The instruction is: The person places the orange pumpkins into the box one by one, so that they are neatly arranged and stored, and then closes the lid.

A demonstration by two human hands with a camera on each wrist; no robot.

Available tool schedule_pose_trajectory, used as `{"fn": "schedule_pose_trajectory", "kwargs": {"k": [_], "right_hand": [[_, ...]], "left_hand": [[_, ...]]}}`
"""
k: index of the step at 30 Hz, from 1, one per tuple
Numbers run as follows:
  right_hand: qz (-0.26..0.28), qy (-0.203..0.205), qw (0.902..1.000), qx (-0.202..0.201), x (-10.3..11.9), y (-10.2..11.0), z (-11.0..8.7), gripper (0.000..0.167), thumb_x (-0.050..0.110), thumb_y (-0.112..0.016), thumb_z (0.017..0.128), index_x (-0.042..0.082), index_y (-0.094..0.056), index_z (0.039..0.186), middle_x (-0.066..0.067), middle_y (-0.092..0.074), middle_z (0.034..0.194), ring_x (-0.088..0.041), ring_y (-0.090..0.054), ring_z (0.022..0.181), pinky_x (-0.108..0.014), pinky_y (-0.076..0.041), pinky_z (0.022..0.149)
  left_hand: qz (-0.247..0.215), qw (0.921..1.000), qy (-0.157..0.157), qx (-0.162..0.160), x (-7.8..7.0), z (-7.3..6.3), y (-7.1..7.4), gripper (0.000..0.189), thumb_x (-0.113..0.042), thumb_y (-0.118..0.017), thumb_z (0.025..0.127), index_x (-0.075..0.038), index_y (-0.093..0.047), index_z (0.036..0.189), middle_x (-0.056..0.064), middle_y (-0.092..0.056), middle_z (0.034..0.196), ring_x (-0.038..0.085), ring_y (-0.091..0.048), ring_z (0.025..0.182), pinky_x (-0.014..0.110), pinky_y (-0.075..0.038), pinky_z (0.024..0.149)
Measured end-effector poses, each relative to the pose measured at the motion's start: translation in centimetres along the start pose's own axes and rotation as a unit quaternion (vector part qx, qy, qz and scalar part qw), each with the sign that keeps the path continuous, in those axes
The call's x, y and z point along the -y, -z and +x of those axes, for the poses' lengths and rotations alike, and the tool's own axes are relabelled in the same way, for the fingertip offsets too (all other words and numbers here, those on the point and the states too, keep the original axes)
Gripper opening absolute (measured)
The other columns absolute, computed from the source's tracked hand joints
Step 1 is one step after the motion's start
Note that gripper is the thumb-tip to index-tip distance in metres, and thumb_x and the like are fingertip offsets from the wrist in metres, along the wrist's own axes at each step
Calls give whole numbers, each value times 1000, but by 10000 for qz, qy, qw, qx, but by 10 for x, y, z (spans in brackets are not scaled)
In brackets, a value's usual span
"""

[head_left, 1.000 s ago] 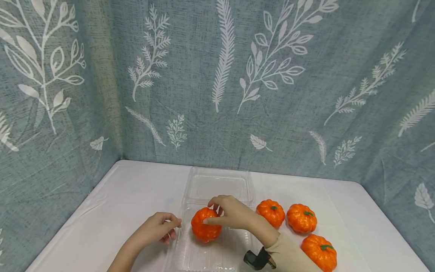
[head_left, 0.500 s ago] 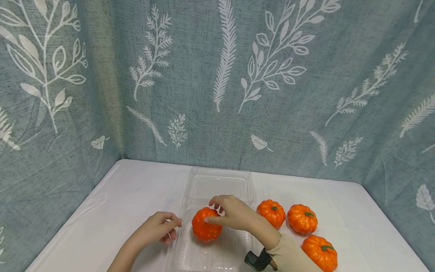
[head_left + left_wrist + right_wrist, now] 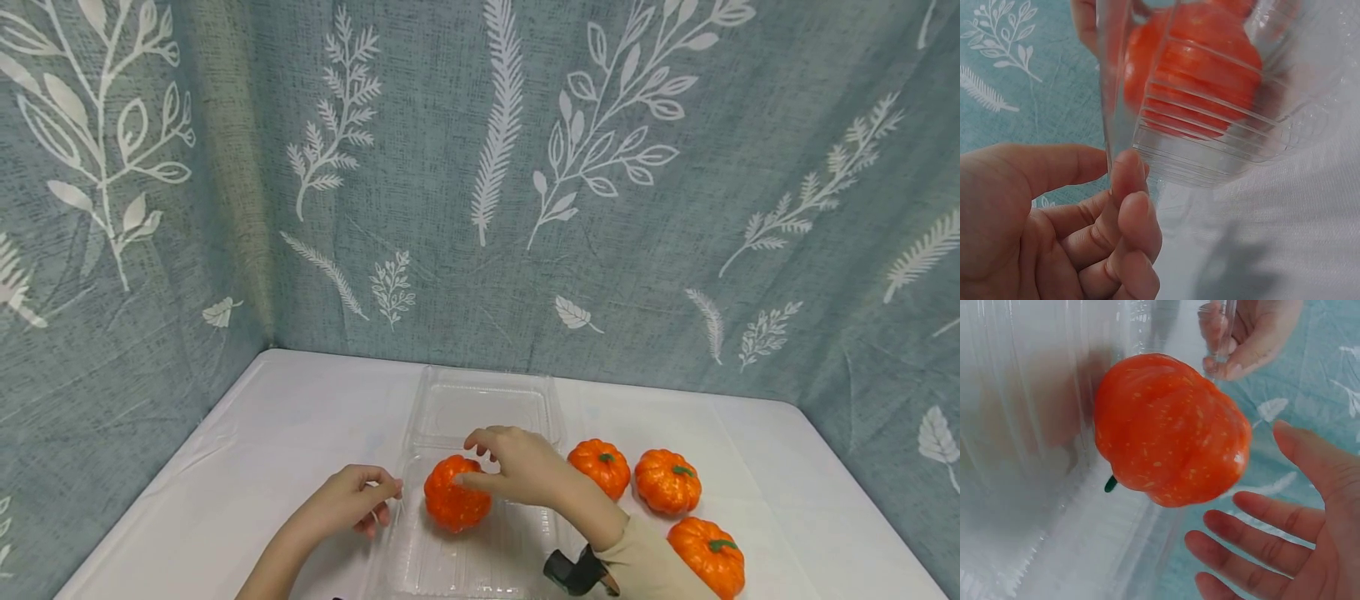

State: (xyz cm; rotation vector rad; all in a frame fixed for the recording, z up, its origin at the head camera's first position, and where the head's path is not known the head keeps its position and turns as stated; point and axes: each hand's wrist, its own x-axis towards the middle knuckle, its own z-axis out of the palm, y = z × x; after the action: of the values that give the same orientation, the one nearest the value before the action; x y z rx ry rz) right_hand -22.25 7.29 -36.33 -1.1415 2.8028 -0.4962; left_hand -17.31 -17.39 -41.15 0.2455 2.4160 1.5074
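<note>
An orange toy pumpkin point(image 3: 456, 497) lies in the left part of a clear plastic clamshell box point(image 3: 480, 575), whose lid is folded back. In the right wrist view the pumpkin point(image 3: 1172, 431) is tipped, its green stem low on one side. My right hand point(image 3: 521, 467) hovers over it with fingers spread, and the right wrist view shows a gap between the fingertips point(image 3: 1247, 500) and the pumpkin. At the box's left edge my left hand point(image 3: 348, 504) pinches the rim between thumb and index finger. The left wrist view shows this rim point(image 3: 1110, 94) close up.
To the right of the box sit three more orange pumpkins: one near the box point(image 3: 600, 467), one beside it point(image 3: 667, 482), one nearer the front point(image 3: 708, 557). A white cloth point(image 3: 300, 417) covers the table. Blue-green curtains point(image 3: 427, 208) with white leaf prints stand around it.
My right hand has drawn slightly up and away from the pumpkin. The pumpkin stays in the same place in the box, and my left hand keeps its hold on the rim.
</note>
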Motion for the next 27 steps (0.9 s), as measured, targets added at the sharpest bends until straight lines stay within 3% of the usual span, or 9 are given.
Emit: {"fn": "schedule_pose_trajectory", "kwargs": {"k": [4, 13, 27], "right_hand": [[105, -120, 9996, 237, -2, 12, -5, 41, 46, -61, 85, 11, -63, 107, -2, -65, 93, -14, -60, 78, -22, -46, 62], [584, -308, 9904, 1217, -5, 46, -23, 34, 39, -63, 85, 11, -60, 104, -2, -64, 92, -7, -56, 72, -24, -47, 67], [787, -554, 9831, 1556, -9, 53, -36, 33, 40, -67, 81, 15, -60, 102, -2, -64, 93, -9, -57, 76, -26, -47, 68]], "left_hand": [[-27, 10000, -23, 31, 0, 0, 0, 27, -23, -51, 93, 2, -63, 92, 0, -56, 58, 8, -48, 45, 23, -45, 46], [-35, 10000, 24, 39, 1, -1, 0, 28, -23, -51, 93, 3, -62, 93, 1, -56, 58, 9, -48, 45, 26, -46, 47], [-61, 9999, -54, 79, -1, -3, 1, 28, -21, -50, 94, 4, -62, 93, 2, -57, 59, 9, -48, 45, 28, -48, 48]]}}
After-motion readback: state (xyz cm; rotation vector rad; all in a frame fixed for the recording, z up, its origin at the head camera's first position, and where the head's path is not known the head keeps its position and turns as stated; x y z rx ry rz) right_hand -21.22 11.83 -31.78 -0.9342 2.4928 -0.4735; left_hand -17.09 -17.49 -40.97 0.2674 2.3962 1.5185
